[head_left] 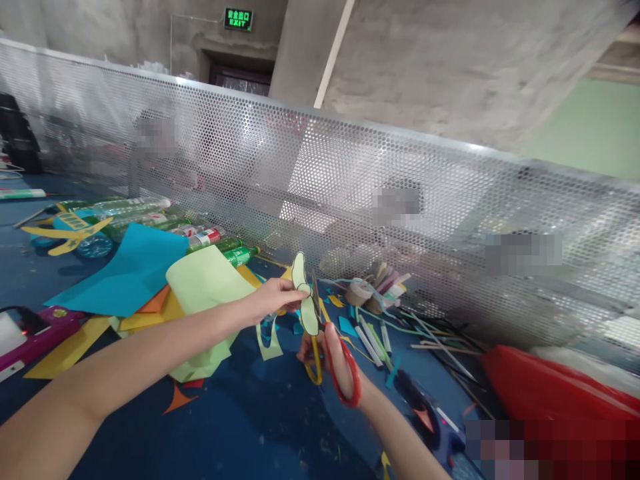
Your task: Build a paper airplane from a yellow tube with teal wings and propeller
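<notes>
My left hand pinches a pale green paper cutout at its middle. The cutout has a dark outline and two long lobes, like a propeller, and stands nearly upright. My right hand has its fingers through the handles of scissors, one loop red and the other yellow. The scissors' blades point up, right beside the cutout's right edge. Below my left hand, a curved pale green paper scrap lies on the table. Sheets of light green paper lie under and beyond my left forearm.
Blue paper, plastic bottles and a yellow propeller-shaped piece lie left. White sticks, tape rolls and a dark blue tool are right. A perforated metal screen runs behind the blue table.
</notes>
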Demonstrator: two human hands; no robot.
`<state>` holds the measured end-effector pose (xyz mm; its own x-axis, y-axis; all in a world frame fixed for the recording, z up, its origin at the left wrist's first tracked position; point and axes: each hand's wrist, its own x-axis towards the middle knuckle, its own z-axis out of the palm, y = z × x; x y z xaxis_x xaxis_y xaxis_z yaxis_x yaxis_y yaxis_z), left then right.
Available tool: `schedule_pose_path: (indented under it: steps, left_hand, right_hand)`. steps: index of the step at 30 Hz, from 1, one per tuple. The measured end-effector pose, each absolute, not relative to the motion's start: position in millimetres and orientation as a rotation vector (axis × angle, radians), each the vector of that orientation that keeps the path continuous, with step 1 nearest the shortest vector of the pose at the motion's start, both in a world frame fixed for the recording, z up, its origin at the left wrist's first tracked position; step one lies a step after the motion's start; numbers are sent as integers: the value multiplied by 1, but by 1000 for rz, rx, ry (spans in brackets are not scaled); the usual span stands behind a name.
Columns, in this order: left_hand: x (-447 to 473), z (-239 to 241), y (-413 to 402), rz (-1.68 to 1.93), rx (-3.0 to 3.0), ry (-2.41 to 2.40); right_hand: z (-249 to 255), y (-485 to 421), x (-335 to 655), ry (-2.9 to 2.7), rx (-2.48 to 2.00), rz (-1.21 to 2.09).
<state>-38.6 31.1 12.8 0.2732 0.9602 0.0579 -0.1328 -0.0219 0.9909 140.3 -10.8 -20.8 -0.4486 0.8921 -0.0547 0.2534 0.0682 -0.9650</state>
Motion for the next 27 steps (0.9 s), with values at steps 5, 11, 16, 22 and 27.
schedule_pose_path:
  steps: [5, 11, 16, 22, 27]
  left_hand:
    - [-35, 15, 24, 1036, 1165, 866]
    - [-33, 20, 16, 1080, 1230, 877]
    - [-33, 22, 14, 1103, 1262, 890]
    - [-32, 15, 18, 1104, 1254, 887]
    - [-32, 16, 18, 1090, 1231, 895]
  right_hand:
    - [-23, -10, 141, -1740, -1141, 1376]
    - [-22, -11, 141, -1716, -1115, 1405]
    - [-24, -10, 138, -1642, -1033, 1484]
    - [-25, -11, 135, -1603, -1088, 1470]
    - [-24, -11, 134, -1574, -1066, 1479]
